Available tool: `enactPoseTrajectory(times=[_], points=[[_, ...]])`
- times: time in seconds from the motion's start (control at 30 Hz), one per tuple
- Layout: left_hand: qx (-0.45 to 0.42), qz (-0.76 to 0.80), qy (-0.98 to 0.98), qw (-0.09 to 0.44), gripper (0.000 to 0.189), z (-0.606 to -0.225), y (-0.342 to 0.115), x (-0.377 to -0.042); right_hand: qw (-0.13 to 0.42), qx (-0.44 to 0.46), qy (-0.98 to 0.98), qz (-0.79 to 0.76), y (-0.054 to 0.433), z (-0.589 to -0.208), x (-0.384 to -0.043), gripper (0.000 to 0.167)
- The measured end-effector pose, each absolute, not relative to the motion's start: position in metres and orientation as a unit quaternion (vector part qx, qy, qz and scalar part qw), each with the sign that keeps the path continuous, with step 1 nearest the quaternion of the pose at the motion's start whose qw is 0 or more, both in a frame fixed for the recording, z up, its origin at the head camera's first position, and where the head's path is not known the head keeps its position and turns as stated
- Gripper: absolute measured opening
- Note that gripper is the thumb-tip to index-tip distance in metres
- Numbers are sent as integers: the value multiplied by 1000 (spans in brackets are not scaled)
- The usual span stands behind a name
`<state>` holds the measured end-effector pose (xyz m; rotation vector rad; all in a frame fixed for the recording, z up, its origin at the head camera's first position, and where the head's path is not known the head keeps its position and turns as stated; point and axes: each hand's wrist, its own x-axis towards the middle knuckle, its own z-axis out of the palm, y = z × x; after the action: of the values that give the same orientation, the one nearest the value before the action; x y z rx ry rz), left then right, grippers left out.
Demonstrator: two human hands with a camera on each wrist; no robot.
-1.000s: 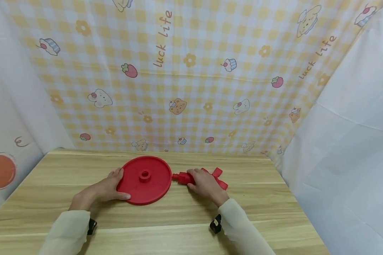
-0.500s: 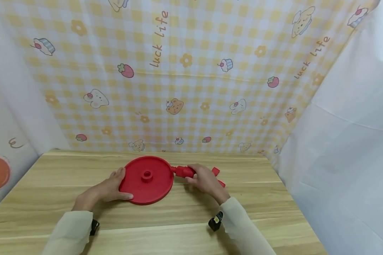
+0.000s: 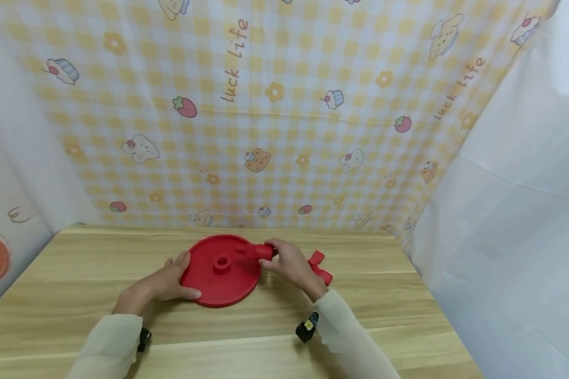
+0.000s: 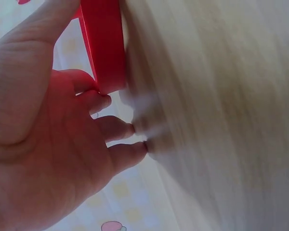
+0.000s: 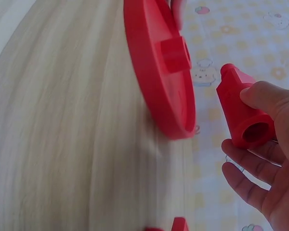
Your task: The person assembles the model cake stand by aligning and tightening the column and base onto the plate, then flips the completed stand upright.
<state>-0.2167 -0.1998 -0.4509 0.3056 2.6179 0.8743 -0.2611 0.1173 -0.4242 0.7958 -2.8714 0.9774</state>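
in the head view, find the red disc (image 3: pixel 218 287) over the wooden table (image 3: pixel 218 350), at seven o'clock from the centre, with a raised hub (image 3: pixel 222 265) in its middle. note the left hand (image 3: pixel 173 281) at the nine o'clock side of the disc, gripping its rim, thumb laid toward eight o'clock and fingers between nine and ten. see the right hand (image 3: pixel 289 263) at three o'clock of the disc, pinching a red connector (image 3: pixel 258 251), narrow tip pointed to nine o'clock, at two o'clock from the hub. find also a red bow-shaped part (image 3: pixel 319 267) on the table, at three o'clock beside the right hand. at twelve o'clock, behind everything, notice the yellow checked cloth (image 3: pixel 265 121).

in the left wrist view, see the disc's rim near twelve o'clock, between thumb and forefinger, with the two outer fingers spread apart from it. because of blur, cannot tell if the rim touches the table.

in the right wrist view, find the disc near twelve o'clock, seen from its edge. at three o'clock, see the connector held between thumb and fingers, apart from the disc, its round hole facing the camera.
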Motion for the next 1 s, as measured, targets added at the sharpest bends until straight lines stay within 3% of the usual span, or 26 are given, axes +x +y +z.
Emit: enactPoseTrajectory(times=[0.47,1.0], points=[[110,264,940,185,122,-450,-187,-220,-34,249,-918,306,90,-415,-262,46],[121,265,938,187,119,-448,-189,-221,-18,235,-919,318,75,-414,-267,51]])
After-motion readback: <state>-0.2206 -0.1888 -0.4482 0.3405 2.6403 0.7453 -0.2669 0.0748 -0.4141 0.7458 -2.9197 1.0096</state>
